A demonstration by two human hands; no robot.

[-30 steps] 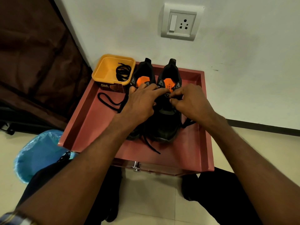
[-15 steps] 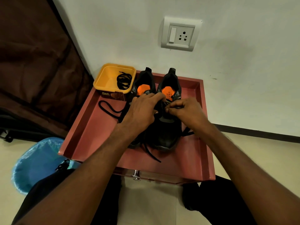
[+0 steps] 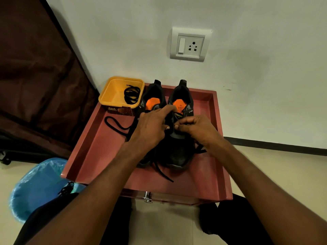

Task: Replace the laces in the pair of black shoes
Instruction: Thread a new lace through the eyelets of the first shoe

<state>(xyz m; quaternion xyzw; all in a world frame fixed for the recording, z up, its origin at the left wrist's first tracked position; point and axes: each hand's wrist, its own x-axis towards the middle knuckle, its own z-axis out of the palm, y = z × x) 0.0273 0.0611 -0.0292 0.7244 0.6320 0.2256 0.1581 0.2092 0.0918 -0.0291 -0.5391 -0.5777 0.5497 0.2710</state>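
Against a white wall with a socket (image 3: 190, 44), a red tray (image 3: 99, 149) carries two shoes (image 3: 178, 152) and, at its far left corner, a yellow tub (image 3: 113, 96). Left hand (image 3: 150, 129) rests curled on the shoes; right hand (image 3: 196, 128) pinches a lace (image 3: 200, 150).

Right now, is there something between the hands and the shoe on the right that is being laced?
Nothing visible. Both the left hand and the right hand are already on the right shoe, working at its lacing area. The left shoe stands beside it, not between.
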